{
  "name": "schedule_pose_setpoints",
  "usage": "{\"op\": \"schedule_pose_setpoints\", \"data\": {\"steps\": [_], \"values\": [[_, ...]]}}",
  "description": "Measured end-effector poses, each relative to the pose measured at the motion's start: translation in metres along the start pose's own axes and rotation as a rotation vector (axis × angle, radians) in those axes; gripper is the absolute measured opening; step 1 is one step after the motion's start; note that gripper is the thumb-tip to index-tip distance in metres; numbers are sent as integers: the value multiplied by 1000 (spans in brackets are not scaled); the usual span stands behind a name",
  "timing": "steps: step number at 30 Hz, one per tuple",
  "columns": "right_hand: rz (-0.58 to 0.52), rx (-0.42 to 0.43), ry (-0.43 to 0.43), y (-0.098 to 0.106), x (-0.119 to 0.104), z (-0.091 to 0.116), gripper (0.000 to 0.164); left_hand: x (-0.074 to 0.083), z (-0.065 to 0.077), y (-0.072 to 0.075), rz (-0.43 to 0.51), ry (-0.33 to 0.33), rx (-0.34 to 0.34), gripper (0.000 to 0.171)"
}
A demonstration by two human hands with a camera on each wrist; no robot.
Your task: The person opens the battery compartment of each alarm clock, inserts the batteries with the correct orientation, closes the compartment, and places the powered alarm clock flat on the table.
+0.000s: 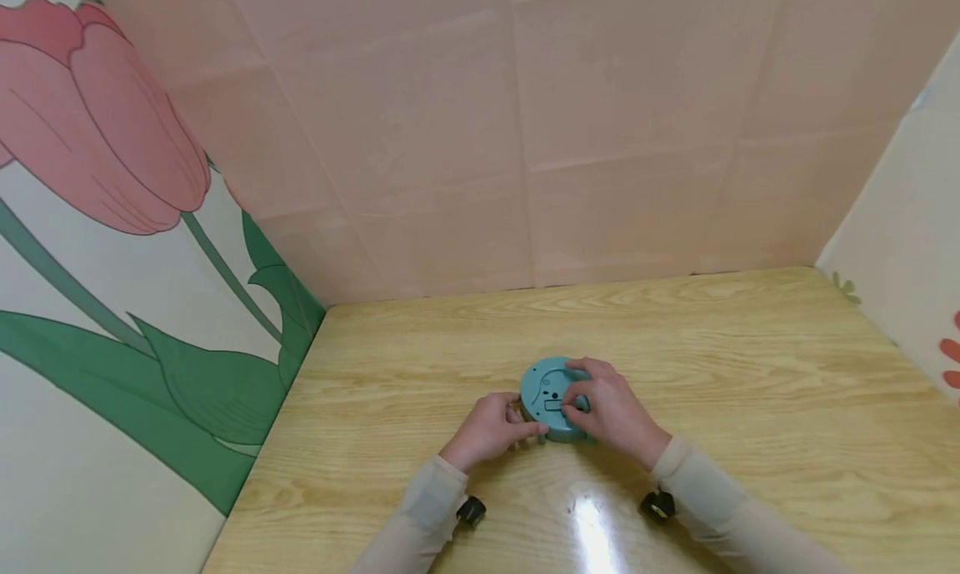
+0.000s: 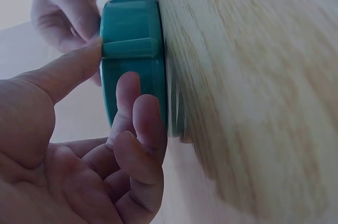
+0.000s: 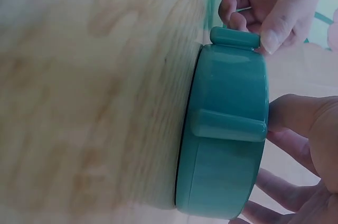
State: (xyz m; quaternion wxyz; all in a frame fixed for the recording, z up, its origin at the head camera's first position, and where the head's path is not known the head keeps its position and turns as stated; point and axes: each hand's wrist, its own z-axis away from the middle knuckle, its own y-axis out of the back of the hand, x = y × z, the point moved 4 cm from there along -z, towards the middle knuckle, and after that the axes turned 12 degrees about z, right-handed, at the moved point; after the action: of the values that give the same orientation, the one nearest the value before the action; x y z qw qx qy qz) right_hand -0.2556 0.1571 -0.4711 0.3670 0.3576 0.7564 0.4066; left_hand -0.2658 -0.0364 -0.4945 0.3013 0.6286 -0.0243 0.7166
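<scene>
A round teal alarm clock (image 1: 534, 384) lies face down on the wooden table, its back upward with a small rectangular battery cover (image 1: 552, 406) and dark knobs. My left hand (image 1: 491, 431) holds the near left side, thumb on the rim beside a small foot and fingers curled along the edge. From the right, my right hand (image 1: 617, 409) bends over the back, with thumb and a finger close to the battery cover and other fingers at the far rim. Its fingertips partly hide the cover. Both wrist views show the clock's glossy side (image 2: 132, 20) and stubby feet (image 3: 229, 125).
The wood-grain table (image 1: 420, 349) extends around the clock. A pinkish sheet (image 1: 600, 182) hangs behind it. On the left stands a wall with a large tulip picture (image 1: 112, 124), on the right a pale wall (image 1: 907, 224). Small black devices (image 1: 471, 511) sit at both wrists.
</scene>
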Motion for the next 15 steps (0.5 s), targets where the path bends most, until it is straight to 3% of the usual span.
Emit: {"op": "schedule_pose_setpoints", "data": {"steps": [15], "values": [[-11,16,-21,-1,-1,0,11,0,0,-1,-2,-1,-2,77]]}}
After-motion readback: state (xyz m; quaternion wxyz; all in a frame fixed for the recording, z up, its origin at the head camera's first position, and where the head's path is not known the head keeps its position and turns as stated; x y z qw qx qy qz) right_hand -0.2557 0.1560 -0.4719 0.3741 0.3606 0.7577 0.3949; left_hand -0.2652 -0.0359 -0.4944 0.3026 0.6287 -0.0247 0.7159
